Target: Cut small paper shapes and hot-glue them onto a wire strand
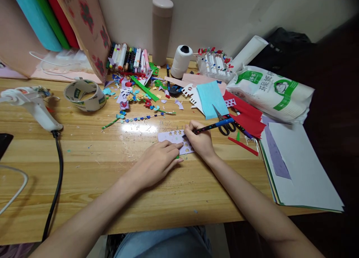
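A small piece of purple paper (166,137) with cut-out holes lies on the wooden table. My left hand (158,159) rests flat across its lower left part, fingers stretched out. Over the paper's right side, my right hand (200,138) is closed around a black marker pen (209,127) with coloured dots and a blue end. The pen's tip points down at the paper near my left fingertips. Just behind the pen's blue end lie black scissors (227,128), partly on a light blue sheet (211,99).
A hot glue gun (36,106) and tape roll (85,95) are at left. Behind are markers (129,58), a tall bottle (162,31), a white thread spool (181,61) and paper scraps. Red paper (248,114), a white-green package (273,91) and a paper stack (305,168) are at right.
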A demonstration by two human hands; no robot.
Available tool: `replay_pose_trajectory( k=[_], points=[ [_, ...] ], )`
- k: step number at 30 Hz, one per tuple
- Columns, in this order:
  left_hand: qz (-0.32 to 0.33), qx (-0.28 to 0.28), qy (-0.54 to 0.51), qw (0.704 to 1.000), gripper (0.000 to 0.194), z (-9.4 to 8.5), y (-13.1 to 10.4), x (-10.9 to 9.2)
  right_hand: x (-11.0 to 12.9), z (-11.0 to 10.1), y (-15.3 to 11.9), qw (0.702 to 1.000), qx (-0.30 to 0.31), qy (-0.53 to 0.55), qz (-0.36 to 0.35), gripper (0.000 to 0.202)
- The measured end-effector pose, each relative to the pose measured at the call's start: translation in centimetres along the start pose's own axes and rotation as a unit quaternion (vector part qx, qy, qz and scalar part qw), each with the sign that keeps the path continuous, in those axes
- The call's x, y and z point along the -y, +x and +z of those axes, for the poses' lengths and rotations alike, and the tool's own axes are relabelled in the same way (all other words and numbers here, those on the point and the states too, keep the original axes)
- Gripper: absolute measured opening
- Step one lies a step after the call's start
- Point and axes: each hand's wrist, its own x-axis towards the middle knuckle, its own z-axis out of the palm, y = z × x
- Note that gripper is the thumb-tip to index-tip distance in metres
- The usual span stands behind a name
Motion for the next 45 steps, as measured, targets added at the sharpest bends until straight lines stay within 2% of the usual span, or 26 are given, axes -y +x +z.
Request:
replay_pose_trajectory(
  k=[10,14,22,29,38,45],
  points=[
    [-0.004,-0.003,-0.016,1.0,0.033,0.07,0.01,0.11,-0.1,0.02,-0.07,0.999,0.041,-0.018,-0.002,0.034],
    [-0.002,-0.007,-0.02,1.0,0.032,0.06,-0.03,0.1,-0.14,-0.08,-0.07,0.999,0.027,0.003,0.026,0.033],
    [-0.005,-0.005,-0.019,1.0,0.03,-0.1,-0.02,-0.02,-0.11,0.02,-0.04,0.999,0.031,-0.032,0.014,0.034],
    [-0.003,-0.008,-0.014,1.0,0.03,0.03,-0.07,-0.06,-0.04,-0.02,0.0,1.0,0.02,-0.002,0.019,0.034],
    [-0.008,0.002,-0.011,1.0,0.031,-0.08,-0.02,-0.04,-0.16,-0.02,0.02,0.999,0.028,-0.021,0.007,0.032],
    [-0.003,-0.004,-0.009,1.0,0.032,0.04,-0.03,-0.02,-0.07,-0.05,0.01,0.999,0.023,-0.001,0.034,0.034]
  ],
)
